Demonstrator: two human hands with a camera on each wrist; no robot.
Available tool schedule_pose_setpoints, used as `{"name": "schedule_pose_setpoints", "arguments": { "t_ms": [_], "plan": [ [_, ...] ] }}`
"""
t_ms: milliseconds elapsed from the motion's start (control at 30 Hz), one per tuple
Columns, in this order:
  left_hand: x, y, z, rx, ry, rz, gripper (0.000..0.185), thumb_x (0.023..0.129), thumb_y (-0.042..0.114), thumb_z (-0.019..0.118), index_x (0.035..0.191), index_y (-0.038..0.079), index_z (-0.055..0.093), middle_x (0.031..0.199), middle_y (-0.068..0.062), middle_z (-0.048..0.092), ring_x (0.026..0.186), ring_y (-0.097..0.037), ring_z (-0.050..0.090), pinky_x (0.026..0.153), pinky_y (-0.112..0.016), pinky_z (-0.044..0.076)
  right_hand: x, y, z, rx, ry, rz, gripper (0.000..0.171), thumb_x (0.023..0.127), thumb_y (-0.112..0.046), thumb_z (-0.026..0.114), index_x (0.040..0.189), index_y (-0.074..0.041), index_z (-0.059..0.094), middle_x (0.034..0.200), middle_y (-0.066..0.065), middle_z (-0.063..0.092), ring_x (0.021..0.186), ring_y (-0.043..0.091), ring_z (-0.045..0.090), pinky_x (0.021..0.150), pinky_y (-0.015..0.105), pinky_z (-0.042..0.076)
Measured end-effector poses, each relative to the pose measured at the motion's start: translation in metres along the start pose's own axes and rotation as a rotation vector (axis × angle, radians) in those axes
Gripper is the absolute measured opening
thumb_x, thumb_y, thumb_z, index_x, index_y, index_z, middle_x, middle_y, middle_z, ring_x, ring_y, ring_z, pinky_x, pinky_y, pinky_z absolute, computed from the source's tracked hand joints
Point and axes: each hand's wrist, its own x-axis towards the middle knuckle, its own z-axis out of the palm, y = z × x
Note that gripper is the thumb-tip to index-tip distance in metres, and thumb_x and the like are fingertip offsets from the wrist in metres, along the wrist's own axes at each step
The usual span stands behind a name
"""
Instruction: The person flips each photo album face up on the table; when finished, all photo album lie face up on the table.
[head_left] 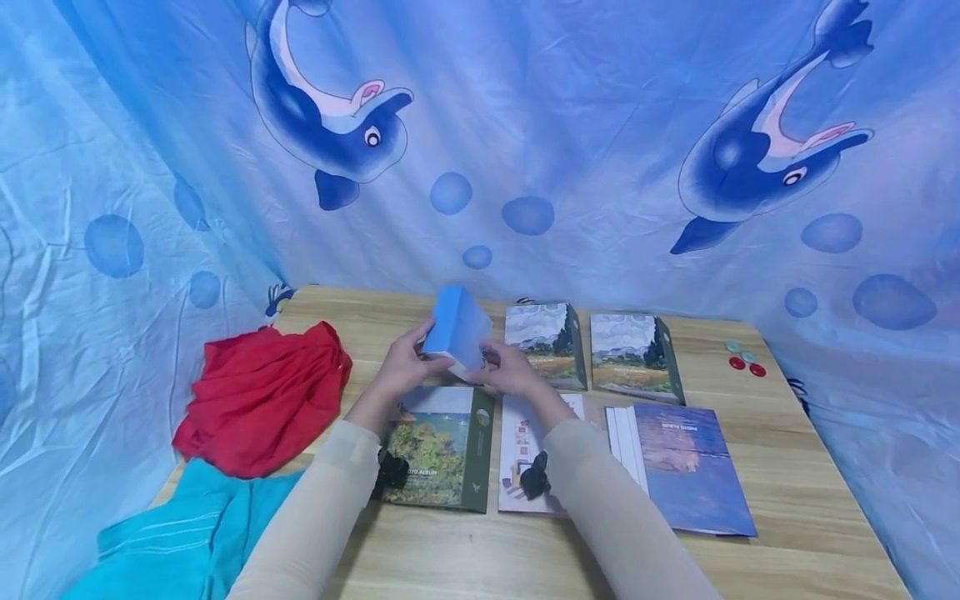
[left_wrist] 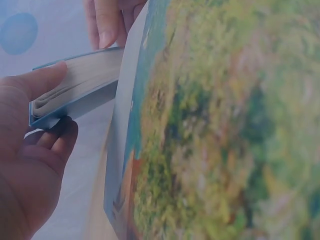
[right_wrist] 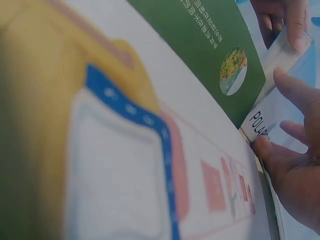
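Blue album (head_left: 456,332) — stiff, light, probably slick-covered — is sitting gripped at its ends by left hand (head_left: 402,364) and right hand (head_left: 510,369).

The small album (head_left: 457,332) held up between the hands is light blue, with pale page edges. On the light wood-grain tabletop (head_left: 795,500) lies a photo album (head_left: 442,446) with a dark green border and a yellow-green tree painting. Beside it lies a white sheet (head_left: 517,454) printed with small pink and orange pictures, then a violet-blue booklet (head_left: 686,467). A red cloth (head_left: 262,400) and a teal cloth (head_left: 180,537) lie nearby. The backdrop (head_left: 570,125) is pale blue with dark blue dolphins and bubbles.
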Motion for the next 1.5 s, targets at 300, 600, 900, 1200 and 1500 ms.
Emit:
{"name": "schedule_pose_setpoints", "arguments": {
  "t_ms": [300,600,900,1200,1500],
  "plan": [
    [-0.004,-0.010,-0.013,0.029,0.006,-0.040,0.089,0.086,0.018,0.083,0.159,0.010,0.032,0.164,-0.014,0.029,0.144,-0.038,0.037,0.115,-0.047,0.038,0.000,0.000,0.001,-0.042,-0.021,-0.006,0.073,0.096,-0.032,0.071,0.153,0.000,0.039,0.152,0.021,0.046,0.138,0.035,0.047,0.113,0.045,0.042],
    [-0.008,-0.014,-0.015,-0.013,-0.157,-0.267,0.085,0.098,0.044,0.066,0.162,0.012,0.021,0.164,-0.016,0.028,0.149,-0.036,0.027,0.120,-0.055,0.027,-0.002,0.000,-0.002,-0.145,0.012,-0.071,0.054,0.098,-0.037,0.067,0.136,0.000,0.057,0.127,0.020,0.061,0.116,0.034,0.057,0.101,0.047,0.049],
    [-0.006,-0.009,-0.014,0.197,-0.044,-0.117,0.088,0.098,0.044,0.065,0.162,0.006,0.017,0.163,-0.022,0.026,0.148,-0.043,0.026,0.120,-0.058,0.023,-0.009,0.004,-0.018,-0.037,0.049,-0.066,0.068,0.097,-0.035,0.068,0.152,-0.003,0.043,0.150,0.019,0.049,0.135,0.035,0.050,0.112,0.049,0.042],
    [-0.006,0.015,0.021,0.360,0.020,0.064,0.080,0.097,0.042,0.066,0.157,0.002,0.031,0.159,-0.023,0.034,0.146,-0.041,0.033,0.120,-0.055,0.027,-0.030,0.002,-0.047,-0.026,0.107,-0.115,0.067,0.098,-0.035,0.068,0.153,-0.006,0.042,0.153,0.016,0.047,0.138,0.034,0.048,0.113,0.047,0.042],
    [-0.011,0.025,0.060,0.427,-0.058,0.146,0.074,0.098,0.036,0.067,0.156,0.004,0.036,0.161,-0.018,0.034,0.149,-0.036,0.029,0.122,-0.051,0.024,-0.053,0.013,-0.074,-0.037,0.137,-0.110,0.071,0.098,-0.040,0.067,0.156,-0.009,0.038,0.153,0.018,0.045,0.140,0.036,0.045,0.114,0.050,0.040]
  ]
}}
